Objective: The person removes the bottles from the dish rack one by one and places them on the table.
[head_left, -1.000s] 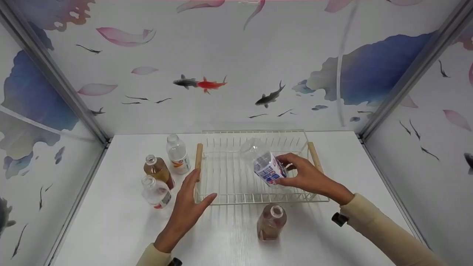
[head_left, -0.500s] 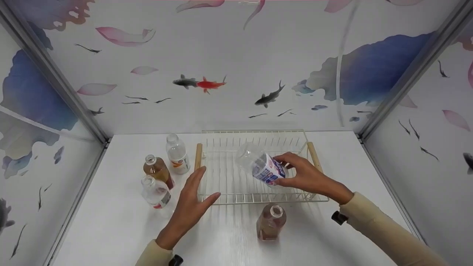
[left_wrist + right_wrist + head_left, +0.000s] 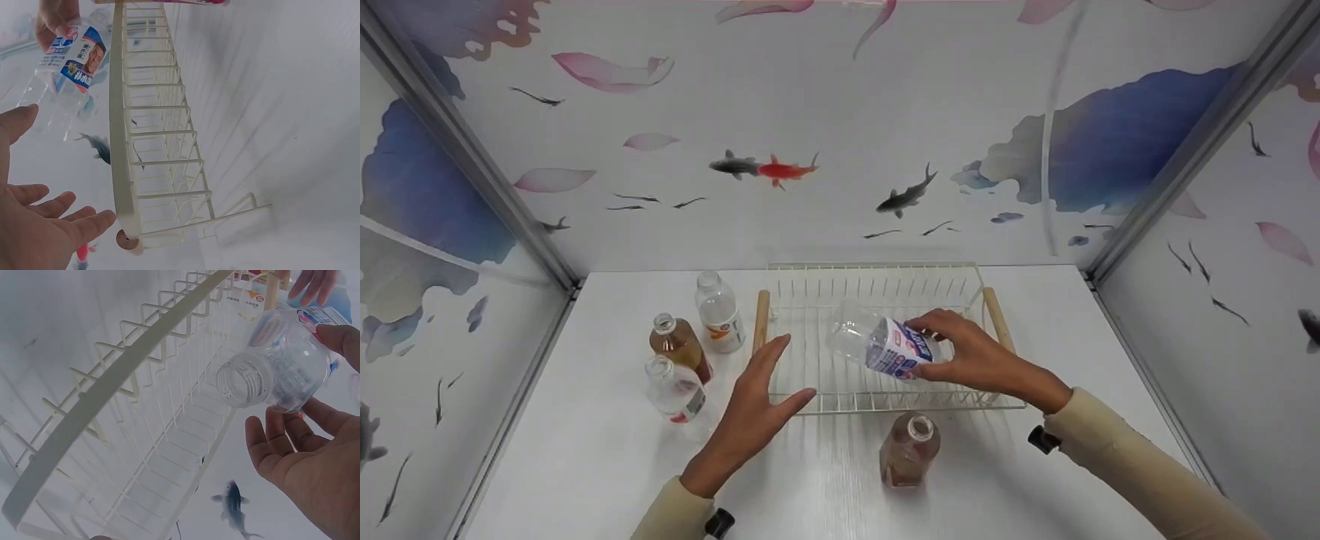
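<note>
My right hand (image 3: 976, 360) grips a clear plastic bottle (image 3: 889, 349) by its blue-and-white label, fingers on one side and thumb on the other. The bottle lies nearly sideways above the wire rack (image 3: 840, 403), its base pointing left. Its uncapped mouth (image 3: 242, 382) shows on the palm side in the right wrist view. My left hand (image 3: 746, 412) hovers over the rack's front left corner, thumb and fingers spread, with nothing in it. In the left wrist view its fingers stand apart from the bottle (image 3: 70, 56).
Left of the rack stand a clear bottle (image 3: 721, 315), a brown-tinted bottle (image 3: 681, 346) and another clear bottle (image 3: 676, 390). A reddish-brown bottle (image 3: 910, 450) stands before the rack's front edge. Wooden handles (image 3: 761, 319) top the rack's ends. Printed panels (image 3: 840, 225) enclose the table.
The bottle in my right hand has tipped further toward horizontal, its base swinging left and down. My left hand has moved slightly right and up, toward the bottle.
</note>
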The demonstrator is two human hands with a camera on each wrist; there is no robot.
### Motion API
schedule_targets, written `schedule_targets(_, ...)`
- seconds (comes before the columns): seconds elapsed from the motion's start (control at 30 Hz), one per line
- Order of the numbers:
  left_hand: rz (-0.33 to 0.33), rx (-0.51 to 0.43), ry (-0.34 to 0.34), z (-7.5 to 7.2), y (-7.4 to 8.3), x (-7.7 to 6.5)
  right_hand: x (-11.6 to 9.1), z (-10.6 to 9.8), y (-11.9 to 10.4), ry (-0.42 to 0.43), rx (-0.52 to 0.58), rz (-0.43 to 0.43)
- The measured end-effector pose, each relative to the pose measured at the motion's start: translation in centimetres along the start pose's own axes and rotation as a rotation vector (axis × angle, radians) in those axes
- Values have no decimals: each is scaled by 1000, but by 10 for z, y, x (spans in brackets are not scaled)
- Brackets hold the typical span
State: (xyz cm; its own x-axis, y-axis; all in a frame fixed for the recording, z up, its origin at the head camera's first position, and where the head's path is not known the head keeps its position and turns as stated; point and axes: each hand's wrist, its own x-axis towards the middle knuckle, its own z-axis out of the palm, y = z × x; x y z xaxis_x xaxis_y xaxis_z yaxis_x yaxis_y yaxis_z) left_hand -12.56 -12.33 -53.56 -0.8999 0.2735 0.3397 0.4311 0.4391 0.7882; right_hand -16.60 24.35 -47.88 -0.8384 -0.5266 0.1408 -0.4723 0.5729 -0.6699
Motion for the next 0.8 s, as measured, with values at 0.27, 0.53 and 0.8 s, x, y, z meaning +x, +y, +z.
schedule_targets(0.27, 37, -18, -45, 3, 9, 9, 2, 1, -2, -7, -35, 17)
schedule_targets(0.53, 55, -4, -98, 7, 18, 18, 1, 0, -6, -19, -65, 4)
schedule_targets(0.8, 53, 1, -137, 7, 28, 26, 2, -2, -14, -29, -84, -9)
